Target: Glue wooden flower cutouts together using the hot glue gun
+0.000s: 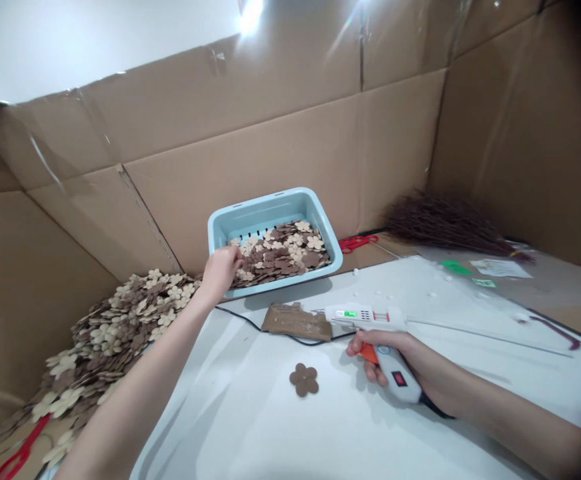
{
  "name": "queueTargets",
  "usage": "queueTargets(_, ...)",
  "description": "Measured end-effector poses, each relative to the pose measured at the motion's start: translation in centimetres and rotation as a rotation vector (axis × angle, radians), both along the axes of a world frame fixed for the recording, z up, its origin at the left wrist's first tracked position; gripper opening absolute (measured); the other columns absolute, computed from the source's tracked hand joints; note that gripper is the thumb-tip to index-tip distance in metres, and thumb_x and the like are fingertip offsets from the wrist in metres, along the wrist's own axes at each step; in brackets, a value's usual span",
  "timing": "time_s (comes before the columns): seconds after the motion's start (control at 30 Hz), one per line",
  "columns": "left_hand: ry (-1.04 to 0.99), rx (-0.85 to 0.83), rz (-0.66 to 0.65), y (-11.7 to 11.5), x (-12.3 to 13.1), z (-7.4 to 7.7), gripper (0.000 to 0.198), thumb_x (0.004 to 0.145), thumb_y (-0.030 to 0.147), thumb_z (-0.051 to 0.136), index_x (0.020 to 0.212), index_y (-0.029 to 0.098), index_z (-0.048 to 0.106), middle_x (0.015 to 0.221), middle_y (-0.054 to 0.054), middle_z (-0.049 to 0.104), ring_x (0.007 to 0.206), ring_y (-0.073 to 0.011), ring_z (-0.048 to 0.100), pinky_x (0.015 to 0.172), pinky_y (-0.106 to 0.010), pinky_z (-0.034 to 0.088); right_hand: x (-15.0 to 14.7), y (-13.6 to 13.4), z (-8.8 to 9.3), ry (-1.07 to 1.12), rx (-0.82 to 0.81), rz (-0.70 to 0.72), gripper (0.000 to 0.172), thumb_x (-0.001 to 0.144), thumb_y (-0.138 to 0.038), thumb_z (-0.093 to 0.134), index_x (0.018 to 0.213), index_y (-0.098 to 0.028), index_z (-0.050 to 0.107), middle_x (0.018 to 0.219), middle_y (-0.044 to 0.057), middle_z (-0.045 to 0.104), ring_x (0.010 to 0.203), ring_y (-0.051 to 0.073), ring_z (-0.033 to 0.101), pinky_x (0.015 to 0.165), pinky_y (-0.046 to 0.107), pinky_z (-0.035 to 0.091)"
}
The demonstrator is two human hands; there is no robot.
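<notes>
My right hand (385, 353) is wrapped round the handle of a white hot glue gun (370, 316) with an orange trigger and a lit green display. Its nozzle points left, over a glue-smeared piece of cardboard (295, 323). My left hand (223, 267) reaches over the near-left rim of a light blue plastic basket (275, 205), its fingers closed at the flower cutouts (290, 253) inside; what they pinch is hidden. A single brown flower cutout (304, 380) with a small pale spot at its centre lies flat on the white table (250, 427).
A large heap of brown and cream flower cutouts (135, 313) lies at the left, with red scissors (23, 453) by it. Other red scissors (357, 243) and a bundle of dark twigs (445, 223) lie at the back right. Cardboard walls (270, 147) enclose the table.
</notes>
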State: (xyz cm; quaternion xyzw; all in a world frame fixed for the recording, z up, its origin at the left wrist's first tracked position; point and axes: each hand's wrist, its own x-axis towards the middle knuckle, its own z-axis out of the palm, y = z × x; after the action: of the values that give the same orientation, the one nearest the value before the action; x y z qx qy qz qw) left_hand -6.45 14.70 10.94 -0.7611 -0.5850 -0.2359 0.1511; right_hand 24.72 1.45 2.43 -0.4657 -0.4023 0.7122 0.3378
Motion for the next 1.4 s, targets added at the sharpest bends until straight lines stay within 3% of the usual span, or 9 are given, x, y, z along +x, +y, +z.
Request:
queueTargets(0.17,-0.024,0.145,-0.016,-3.6,0.9,1.3,0.029,0.088,0.016,0.042,0.113,0.019,0.056,0.103,-0.009,0.064,0.095,-0.0227,0.058,0.080,-0.030,0.043,0.1,0.1,0.1,-0.012,-0.006,-0.008,0.028,0.083,-0.036,0.054,0.074,-0.014,0.067,0.051,0.003,0.063,0.043,0.008,0.052,0.042,0.016,0.035)
queueTargets(0.27,-0.195,0.127,-0.154,-6.6,2.0,0.9,0.024,0.089,0.024,0.046,0.107,0.019,0.061,0.099,-0.006,0.065,0.085,-0.0184,0.060,0.076,-0.027,0.046,0.0,0.0,0.6,-0.054,-0.004,-0.027,0.027,0.083,-0.035,0.054,0.074,-0.013,0.067,0.051,0.003,0.063,0.046,0.009,0.056,0.042,0.015,0.036)
queueTargets(0.43,-0.532,-0.320,-0.314,-12.3,4.3,-1.8,0.020,0.087,0.032,0.052,0.091,0.021,0.068,0.087,-0.004,0.070,0.074,-0.0177,0.063,0.063,-0.025,0.049,-0.1,0.0,1.0,-0.195,0.045,-0.020,0.023,0.081,-0.030,0.058,0.067,-0.013,0.065,0.048,0.005,0.066,0.039,0.009,0.054,0.042,0.017,0.040)
queueTargets(0.6,-0.687,-0.574,-0.283,-15.7,5.5,-5.3,0.014,0.086,0.030,0.054,0.089,0.024,0.066,0.081,-0.003,0.069,0.072,-0.0171,0.063,0.058,-0.024,0.047,0.1,0.0,1.2,-0.267,0.073,-0.032,0.022,0.080,-0.031,0.060,0.067,-0.014,0.063,0.047,0.004,0.064,0.039,0.010,0.055,0.039,0.018,0.039)
queueTargets(0.7,-0.896,-0.660,-0.255,-16.3,5.6,-7.3,0.014,0.085,0.033,0.055,0.095,0.024,0.059,0.076,-0.002,0.064,0.061,-0.0146,0.058,0.052,-0.022,0.044,0.2,-0.1,1.8,-0.319,0.107,-0.022,0.020,0.080,-0.031,0.061,0.068,-0.015,0.061,0.047,0.002,0.064,0.039,0.011,0.055,0.037,0.018,0.038)
queueTargets(0.8,-0.962,-0.677,-0.263,-16.5,5.8,-8.5,0.016,0.088,0.035,0.051,0.088,0.022,0.059,0.074,-0.002,0.062,0.059,-0.0133,0.055,0.052,-0.022,0.041,0.3,-0.1,2.3,-0.341,0.107,-0.019,0.018,0.079,-0.031,0.062,0.070,-0.016,0.059,0.047,0.001,0.063,0.039,0.010,0.055,0.037,0.018,0.038)
queueTargets(1.0,-0.947,-0.710,-0.326,-16.7,6.6,-8.3,0.013,0.089,0.029,0.051,0.085,0.020,0.060,0.083,-0.006,0.068,0.077,-0.0180,0.064,0.066,-0.027,0.045,0.9,0.2,2.2,-0.417,0.117,0.014,0.026,0.080,-0.039,0.060,0.069,-0.016,0.061,0.047,0.003,0.064,0.038,0.010,0.052,0.038,0.019,0.037)
queueTargets(1.17,-0.937,-0.682,-0.275,-16.4,6.4,-8.7,0.011,0.082,0.028,0.061,0.089,0.020,0.062,0.080,-0.005,0.068,0.074,-0.0180,0.064,0.066,-0.028,0.045,0.9,0.2,1.8,-0.391,0.150,-0.002,0.028,0.079,-0.042,0.059,0.071,-0.016,0.062,0.046,0.004,0.065,0.039,0.011,0.052,0.038,0.019,0.035)
queueTargets(1.4,-1.150,-0.849,-0.246,-15.8,6.4,-9.8,0.019,0.074,0.031,0.070,0.084,0.016,0.064,0.074,-0.007,0.068,0.068,-0.0184,0.066,0.059,-0.027,0.049,0.4,0.1,1.8,-0.366,0.128,-0.026,0.023,0.076,-0.038,0.062,0.067,-0.017,0.061,0.044,0.002,0.063,0.037,0.012,0.053,0.036,0.020,0.036)
